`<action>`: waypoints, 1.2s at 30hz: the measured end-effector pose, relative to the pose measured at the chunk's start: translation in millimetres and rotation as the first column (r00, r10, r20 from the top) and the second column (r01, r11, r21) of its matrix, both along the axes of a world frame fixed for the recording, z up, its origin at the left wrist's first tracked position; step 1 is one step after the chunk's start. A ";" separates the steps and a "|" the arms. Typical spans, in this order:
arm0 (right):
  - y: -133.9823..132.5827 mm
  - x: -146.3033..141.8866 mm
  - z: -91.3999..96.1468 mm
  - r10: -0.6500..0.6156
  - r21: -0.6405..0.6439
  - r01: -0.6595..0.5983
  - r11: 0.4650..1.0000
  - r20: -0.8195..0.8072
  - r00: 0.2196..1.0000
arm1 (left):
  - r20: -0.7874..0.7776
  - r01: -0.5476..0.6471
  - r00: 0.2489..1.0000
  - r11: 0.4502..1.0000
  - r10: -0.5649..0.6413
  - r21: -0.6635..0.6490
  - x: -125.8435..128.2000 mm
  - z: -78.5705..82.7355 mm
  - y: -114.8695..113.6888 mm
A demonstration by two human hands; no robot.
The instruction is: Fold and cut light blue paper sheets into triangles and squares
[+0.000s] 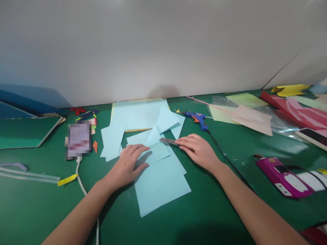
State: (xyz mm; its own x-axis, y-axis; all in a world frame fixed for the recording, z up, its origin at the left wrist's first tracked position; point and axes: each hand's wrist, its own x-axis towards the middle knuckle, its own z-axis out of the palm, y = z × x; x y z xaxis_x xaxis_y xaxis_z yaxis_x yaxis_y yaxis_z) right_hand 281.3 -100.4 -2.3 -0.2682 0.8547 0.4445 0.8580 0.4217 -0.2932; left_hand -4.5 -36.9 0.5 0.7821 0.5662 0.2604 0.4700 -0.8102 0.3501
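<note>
Several sheets of light blue paper [160, 194] lie overlapped on the green table. My left hand [130, 161] rests at the left side of these sheets, fingers apart, with the fingertips on or just over the paper. My right hand [196, 149] pinches a flat grey cutter blade [167, 140], its slanted tip pointing left. That tip is over a folded piece of blue paper [153, 136] between my hands. Whether the blade touches the paper I cannot tell. Behind them are a larger blue sheet [138, 114] and cut blue pieces [167, 119].
A blue glue gun [196, 119] with a black cord lies right of the paper. Farther right are a magenta power strip [284, 177], coloured sheets [252, 119] and a phone [313, 137]. At left are a blurred-out device [78, 139] on a white cable and scissors [88, 115].
</note>
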 end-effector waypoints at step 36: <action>-8.0 5.8 17.7 -0.175 -0.226 0.157 0.961 -0.060 0.983 | 0.065 0.075 0.995 0.997 -0.075 0.005 0.4 5.2 -4.5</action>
